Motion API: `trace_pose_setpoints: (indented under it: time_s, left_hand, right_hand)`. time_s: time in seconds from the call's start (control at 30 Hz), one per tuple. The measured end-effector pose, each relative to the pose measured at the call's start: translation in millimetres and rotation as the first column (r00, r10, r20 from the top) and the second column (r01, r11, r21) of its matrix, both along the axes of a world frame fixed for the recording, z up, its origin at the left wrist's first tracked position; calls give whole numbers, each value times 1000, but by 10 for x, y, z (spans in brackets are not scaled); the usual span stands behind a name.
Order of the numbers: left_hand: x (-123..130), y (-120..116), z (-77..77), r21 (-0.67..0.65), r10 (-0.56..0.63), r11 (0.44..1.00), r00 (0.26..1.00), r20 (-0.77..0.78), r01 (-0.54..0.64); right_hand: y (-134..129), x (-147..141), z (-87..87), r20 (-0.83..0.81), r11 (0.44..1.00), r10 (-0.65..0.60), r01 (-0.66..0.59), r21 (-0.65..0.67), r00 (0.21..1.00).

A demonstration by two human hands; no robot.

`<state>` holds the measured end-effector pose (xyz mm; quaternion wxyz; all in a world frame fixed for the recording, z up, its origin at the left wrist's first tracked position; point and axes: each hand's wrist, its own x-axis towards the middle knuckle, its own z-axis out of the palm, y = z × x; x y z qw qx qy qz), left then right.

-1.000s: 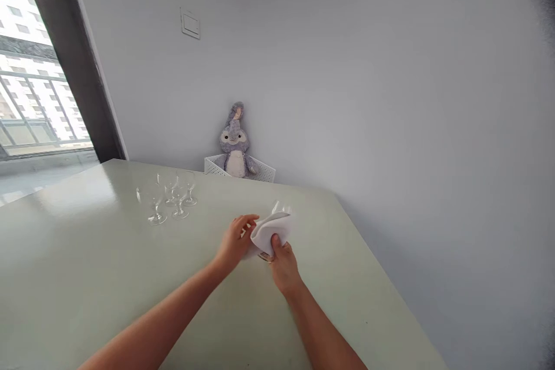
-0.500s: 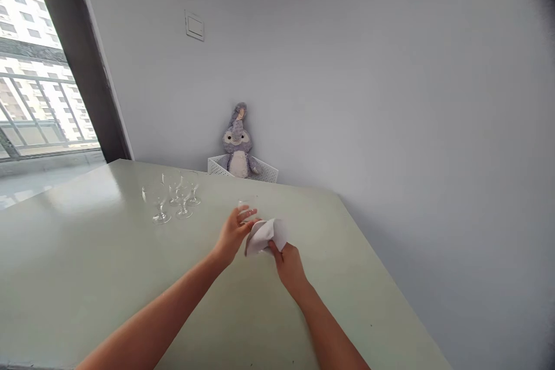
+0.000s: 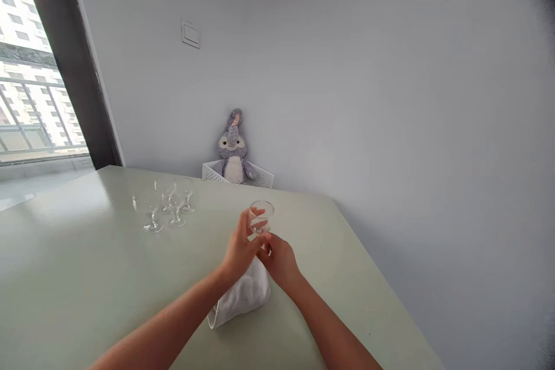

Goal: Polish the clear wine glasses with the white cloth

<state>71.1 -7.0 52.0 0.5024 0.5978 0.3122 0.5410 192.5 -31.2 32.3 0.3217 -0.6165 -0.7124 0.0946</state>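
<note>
A clear stemmed glass (image 3: 265,215) is upright between my hands, its rim facing up. My left hand (image 3: 240,247) is wrapped round the side of the bowl, fingers showing through it. Just beneath the bowl, my right hand (image 3: 281,261) has its fingers closed at the stem, which they hide. A folded white cloth (image 3: 245,296) is on the table below my hands, partly covered by my left wrist. Its upper end runs behind my hands, out of sight.
Several clear stemmed glasses (image 3: 152,228) stand grouped at the left of the pale green table (image 3: 108,289). Behind the table's far edge, a grey plush toy (image 3: 233,169) sits in a white perforated basket (image 3: 263,178) against the wall. A window is at far left.
The white cloth, held in my right hand before, is now down on the table. My right hand has moved left to the stem, and the glass now shows plainly in my hands.
</note>
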Motion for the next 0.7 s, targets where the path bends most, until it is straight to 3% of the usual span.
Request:
trace_pose_setpoints:
  time_s: [0.1, 0.17, 0.23, 0.33, 0.47, 0.7]
  left_hand:
    - [59, -21, -28, 25, -36, 999, 993, -115, 40]
    - [-12, 64, -137, 90, 18, 996, 975, -223, 2]
    - [-153, 192, -329, 158, 140, 983, 937, -319, -93]
    - [-397, 378, -704, 176, 346, 938, 850, -398, -300]
    - [-570, 505, -1047, 76, 372, 925, 846, -382, -372]
    - [-563, 534, -1032, -94, 341, 924, 908, -242, -371]
  right_hand:
    - [200, -18, -165, -56, 1000, -9, 7, -24, 998]
    - [343, 116, -246, -27, 993, -101, 99, -65, 995]
    - [495, 360, -290, 20, 959, -254, 254, -125, 967]
    - [706, 835, -312, 46, 909, -381, 383, -161, 923]
    - [897, 1392, -334, 86, 813, -534, 539, -219, 841]
    - [1140, 1834, -472, 121, 686, -661, 661, -303, 741]
